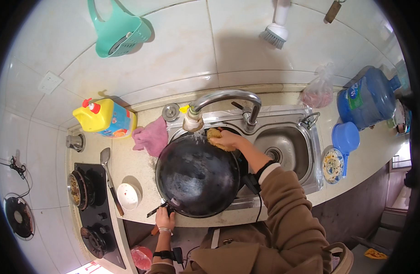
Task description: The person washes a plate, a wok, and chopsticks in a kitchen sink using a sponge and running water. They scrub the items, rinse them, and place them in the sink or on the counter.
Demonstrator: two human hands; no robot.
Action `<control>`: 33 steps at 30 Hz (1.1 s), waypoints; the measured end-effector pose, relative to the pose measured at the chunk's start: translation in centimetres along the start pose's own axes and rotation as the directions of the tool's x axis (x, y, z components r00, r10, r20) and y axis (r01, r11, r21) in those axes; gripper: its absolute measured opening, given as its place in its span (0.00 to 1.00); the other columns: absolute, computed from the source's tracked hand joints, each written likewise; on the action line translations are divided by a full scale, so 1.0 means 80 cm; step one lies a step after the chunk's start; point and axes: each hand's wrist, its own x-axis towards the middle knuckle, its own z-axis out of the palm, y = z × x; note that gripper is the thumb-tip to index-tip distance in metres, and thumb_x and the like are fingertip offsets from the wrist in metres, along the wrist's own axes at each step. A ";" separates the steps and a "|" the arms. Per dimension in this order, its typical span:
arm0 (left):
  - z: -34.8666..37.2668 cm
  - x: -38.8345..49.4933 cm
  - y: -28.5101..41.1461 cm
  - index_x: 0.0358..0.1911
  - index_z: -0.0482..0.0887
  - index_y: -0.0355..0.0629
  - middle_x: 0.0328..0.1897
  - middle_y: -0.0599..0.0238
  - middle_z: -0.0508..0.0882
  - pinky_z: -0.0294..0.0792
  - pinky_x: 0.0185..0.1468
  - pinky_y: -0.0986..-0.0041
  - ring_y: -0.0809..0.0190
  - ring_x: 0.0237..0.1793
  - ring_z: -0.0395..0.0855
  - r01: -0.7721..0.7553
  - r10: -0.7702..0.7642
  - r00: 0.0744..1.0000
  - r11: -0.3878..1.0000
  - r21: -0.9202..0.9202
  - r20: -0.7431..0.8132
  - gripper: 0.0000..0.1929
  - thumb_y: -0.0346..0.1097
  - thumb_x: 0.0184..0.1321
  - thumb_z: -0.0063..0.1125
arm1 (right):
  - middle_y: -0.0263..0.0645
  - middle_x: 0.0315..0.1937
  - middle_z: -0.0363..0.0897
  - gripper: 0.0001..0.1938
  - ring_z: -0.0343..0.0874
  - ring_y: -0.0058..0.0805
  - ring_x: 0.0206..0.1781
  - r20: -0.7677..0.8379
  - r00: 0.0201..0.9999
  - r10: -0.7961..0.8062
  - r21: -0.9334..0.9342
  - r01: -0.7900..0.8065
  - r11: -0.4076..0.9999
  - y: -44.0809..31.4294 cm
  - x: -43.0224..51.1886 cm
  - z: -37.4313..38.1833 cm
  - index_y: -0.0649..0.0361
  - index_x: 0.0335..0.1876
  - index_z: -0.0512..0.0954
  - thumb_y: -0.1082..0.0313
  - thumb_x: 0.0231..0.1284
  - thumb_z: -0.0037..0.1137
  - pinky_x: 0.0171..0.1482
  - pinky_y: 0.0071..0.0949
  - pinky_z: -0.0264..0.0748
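A large dark wok [196,174] lies over the left basin of a steel double sink [307,137], its rounded outer side facing up. At its lower left edge, my left hand [164,219] grips the wok's handle. My right hand [227,139] presses a yellowish scrubbing pad [216,138] against the wok's upper right rim. Water runs from a curved chrome faucet [227,94] with a wrapped spout end onto the top of the wok.
Left of the sink are a pink cloth [151,137], a yellow detergent jug [105,118], a white bowl [128,196], a metal spatula [109,171] and a gas stove [100,205]. To the right stand a blue dipper [345,137], a patterned plate [333,166] and a large water bottle [367,97].
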 end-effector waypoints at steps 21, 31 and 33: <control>0.016 -0.001 0.020 0.37 0.71 0.34 0.37 0.47 0.72 0.65 0.42 0.56 0.40 0.39 0.70 0.104 -0.097 0.992 0.991 0.088 -0.079 0.17 0.39 0.50 0.56 | 0.47 0.49 0.72 0.23 0.69 0.44 0.53 -0.380 0.898 -0.220 -0.427 0.041 0.903 -0.056 -0.042 0.023 0.66 0.44 0.79 0.51 0.63 0.44 0.53 0.40 0.66; 0.015 -0.001 0.014 0.37 0.73 0.33 0.36 0.48 0.73 0.65 0.42 0.56 0.41 0.39 0.70 0.038 -0.029 0.993 0.996 0.077 -0.114 0.17 0.36 0.47 0.58 | 0.53 0.34 0.74 0.19 0.72 0.50 0.40 -0.449 0.888 -0.096 -0.103 0.055 0.993 0.036 -0.157 0.042 0.71 0.36 0.77 0.56 0.59 0.51 0.44 0.41 0.69; 0.013 -0.001 0.013 0.38 0.74 0.32 0.36 0.48 0.73 0.65 0.42 0.56 0.42 0.39 0.70 -0.001 0.008 0.994 0.998 0.067 -0.109 0.17 0.36 0.47 0.58 | 0.56 0.33 0.76 0.21 0.76 0.48 0.40 -0.634 0.738 0.233 0.276 -0.066 0.959 0.053 -0.150 0.027 0.71 0.37 0.77 0.53 0.60 0.51 0.43 0.38 0.71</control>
